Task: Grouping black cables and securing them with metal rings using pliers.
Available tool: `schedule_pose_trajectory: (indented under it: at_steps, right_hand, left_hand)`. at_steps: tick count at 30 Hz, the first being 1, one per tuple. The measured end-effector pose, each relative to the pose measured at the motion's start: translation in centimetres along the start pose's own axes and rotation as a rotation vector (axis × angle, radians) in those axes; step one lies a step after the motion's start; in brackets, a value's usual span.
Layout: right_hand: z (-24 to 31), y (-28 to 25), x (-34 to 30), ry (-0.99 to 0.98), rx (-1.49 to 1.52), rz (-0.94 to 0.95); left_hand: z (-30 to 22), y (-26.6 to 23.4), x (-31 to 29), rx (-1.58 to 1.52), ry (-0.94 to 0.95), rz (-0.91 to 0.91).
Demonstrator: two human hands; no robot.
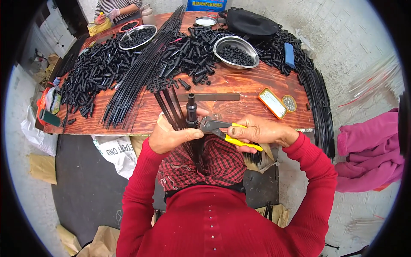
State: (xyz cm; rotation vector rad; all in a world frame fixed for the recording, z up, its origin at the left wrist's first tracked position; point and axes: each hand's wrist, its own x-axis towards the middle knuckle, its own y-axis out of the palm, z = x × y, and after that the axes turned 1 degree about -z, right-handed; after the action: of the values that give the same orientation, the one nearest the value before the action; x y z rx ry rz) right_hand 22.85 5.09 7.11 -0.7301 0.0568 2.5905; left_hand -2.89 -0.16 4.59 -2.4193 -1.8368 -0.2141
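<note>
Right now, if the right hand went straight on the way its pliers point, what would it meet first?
Probably the black tubular piece in the left hand; the pliers look close, though depth is unclear.

from the pliers (212, 125), a bar (216, 97) lies on the table (231, 80) at twelve o'clock; a tin (272, 103) at two, a dish (289, 103) just right of it; a bowl (239, 66) at one, before the bag (251, 23); a rod bundle (139, 73) at ten, tubes (87, 79) heaped to its left.

Left hand's (168, 136) fingers partly hidden behind black rods (173, 112) and tube (191, 112). Co-worker (120, 6), upper left, cut by top edge. Bits (289, 103) in round tin (295, 106), right of centre, too small to identify.
</note>
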Motion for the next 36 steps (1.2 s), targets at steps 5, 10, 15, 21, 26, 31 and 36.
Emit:
schedule_pose_trajectory:
  at_steps: [5,10,15,21,26,31,36]
  right_hand:
    - [-0.3,-0.1,-0.8,0.023,0.115,0.145]
    - [-1.8,1.6,-0.7,0.166,0.646,0.445]
    - [-0.2,2.2,-2.3,-0.181,-0.192,-0.235]
    - [0.7,4.2,-3.0,-0.611,-1.205,-0.903]
    - [1.4,1.9,-3.4,0.153,0.172,-0.106]
    - [-0.2,1.7,-3.0,-0.092,-0.296,-0.33]
    - [0.4,3.8,-3.0,-0.581,-1.117,-0.899]
  left_hand:
    - [0.5,-0.2,-0.6,-0.185,-0.083,0.021]
    - [1.8,-0.6,-0.3,-0.102,0.018,0.061]
    - [3.1,-1.0,0.2,-0.2,0.039,0.017]
    - [3.2,-1.4,-0.1,-0.238,0.013,-0.037]
    - [3.6,-1.5,-0.6,-0.266,-0.032,-0.04]
    - [3.3,-1.3,0.3,-0.221,0.026,-0.012]
    - [2.9,-0.9,0.4,-0.267,0.027,-0.082]
